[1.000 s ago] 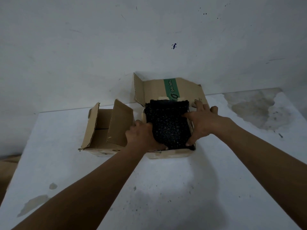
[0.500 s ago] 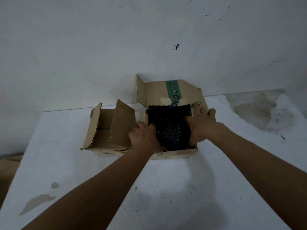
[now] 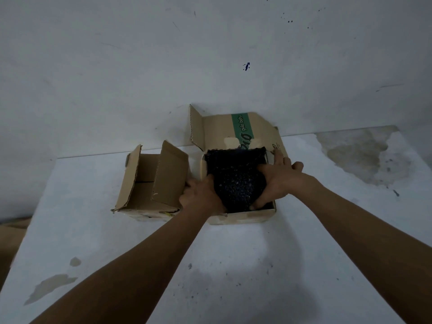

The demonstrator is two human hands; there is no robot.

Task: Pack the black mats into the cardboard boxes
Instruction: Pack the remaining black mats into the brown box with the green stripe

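A bumpy black mat (image 3: 236, 176) bulges out of the open right cardboard box (image 3: 243, 217), whose back flap carries a green stripe. My left hand (image 3: 202, 195) grips the mat's left side, fingers curled over it. My right hand (image 3: 278, 181) grips the right side, thumb across the top and fingers tucked under the near corner. The mat is squeezed narrow between both hands. A second, smaller cardboard box (image 3: 149, 183) stands open just to the left, touching the first; nothing shows inside it.
Both boxes sit at the back of a white table (image 3: 233, 265), close to a white wall (image 3: 163, 66). A worn brown patch (image 3: 364, 155) marks the table's far right. Brown cardboard (image 3: 11, 237) lies past the table's left edge.
Both hands have moved closer together, squeezing the mat narrower, and it sits a little lower in the right box. The boxes have not shifted.
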